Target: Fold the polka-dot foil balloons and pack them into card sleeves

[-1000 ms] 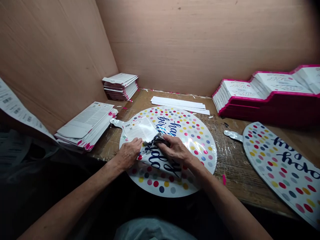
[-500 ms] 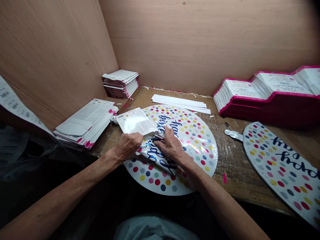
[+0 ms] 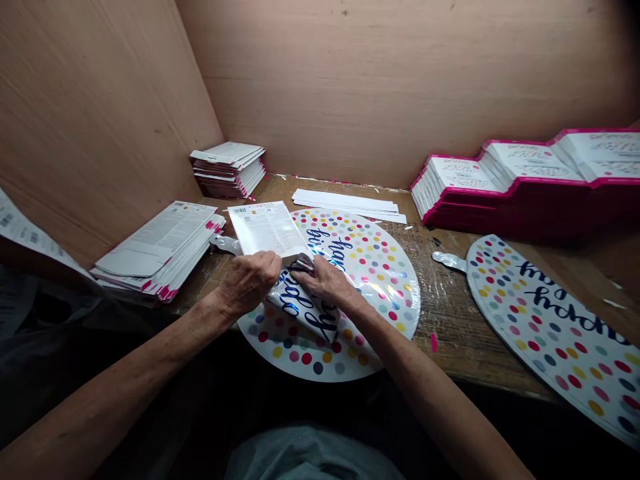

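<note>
Shifted the rectangular white paper card [image 3: 265, 229] farther away since earlier, pinching its near edge in the left hand [image 3: 251, 278], perhaps for steadiness, above the round, dotted foil balloon [image 3: 385, 280]; clasping a dark, shiny object [image 3: 303, 263] in the right hand [image 3: 330, 283].

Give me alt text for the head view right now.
Left hand closed at the near edge of a printed card, right hand gripping a dark, unclear object, both over a flat polka-dot balloon. Paper stacks sit at left, pink-edged stacks and another balloon at right.
</note>
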The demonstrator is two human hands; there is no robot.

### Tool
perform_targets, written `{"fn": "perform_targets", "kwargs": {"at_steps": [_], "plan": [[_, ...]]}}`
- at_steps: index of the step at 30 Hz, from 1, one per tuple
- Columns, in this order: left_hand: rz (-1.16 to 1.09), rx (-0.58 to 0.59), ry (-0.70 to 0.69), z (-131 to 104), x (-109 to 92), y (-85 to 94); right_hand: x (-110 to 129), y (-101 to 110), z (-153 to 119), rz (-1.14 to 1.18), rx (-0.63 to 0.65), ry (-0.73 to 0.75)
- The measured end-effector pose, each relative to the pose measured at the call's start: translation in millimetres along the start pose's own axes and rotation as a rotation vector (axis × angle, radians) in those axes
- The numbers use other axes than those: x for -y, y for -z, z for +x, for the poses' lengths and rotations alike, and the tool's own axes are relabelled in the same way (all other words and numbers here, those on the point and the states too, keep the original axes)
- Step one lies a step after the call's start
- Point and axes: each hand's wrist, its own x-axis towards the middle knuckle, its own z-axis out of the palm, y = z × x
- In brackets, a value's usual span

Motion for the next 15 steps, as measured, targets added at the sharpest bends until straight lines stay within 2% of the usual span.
{"fn": "perform_targets", "kwargs": {"at_steps": [3, 7, 9, 13, 15], "plan": [[-0.052, 0.004, 0.039, 0, -4, 2.4, -1, 2, -3, 0.033, -0.035, -0.02], [-0.069, 0.02, 0.038, 2, -10, 3.1, -6, 2, -1, 0.016, 0.036, -0.049], [-0.065, 0.02, 0.031, 4, -12, 1.7, -7, 1, 3, -0.026, 0.031, -0.088], [-0.086, 0.013, 0.023, 2, -14, -5.3, -6, -1, 8, -0.139, -0.12, -0.166], [-0.179, -0.083, 0.094, -3, -18, -10.6, -8, -1, 9, -0.118, -0.226, -0.186]]}}
